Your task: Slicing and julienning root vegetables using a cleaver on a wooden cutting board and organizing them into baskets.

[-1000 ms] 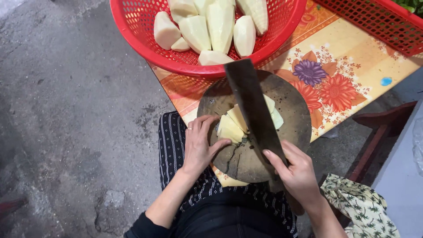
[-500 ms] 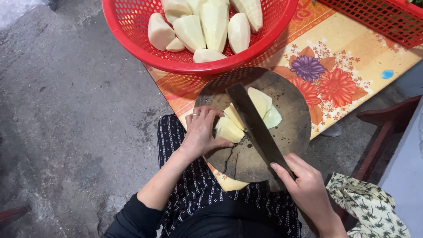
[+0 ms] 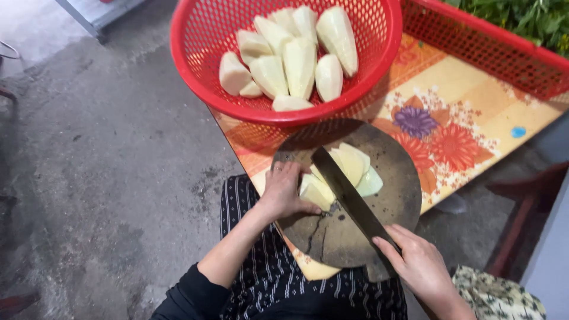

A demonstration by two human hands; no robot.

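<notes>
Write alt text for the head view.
A right hand slices pale peeled root pieces with a cleaver on a round wooden board, the left hand steadying them. Behind, a red basket holds more pieces.

I see no packages, signs or screens around me. The only label-like thing is a small round blue sticker [image 3: 518,132], stuck on the orange flowered cloth over the surface, below the red crate and right of the chopping block.
</notes>
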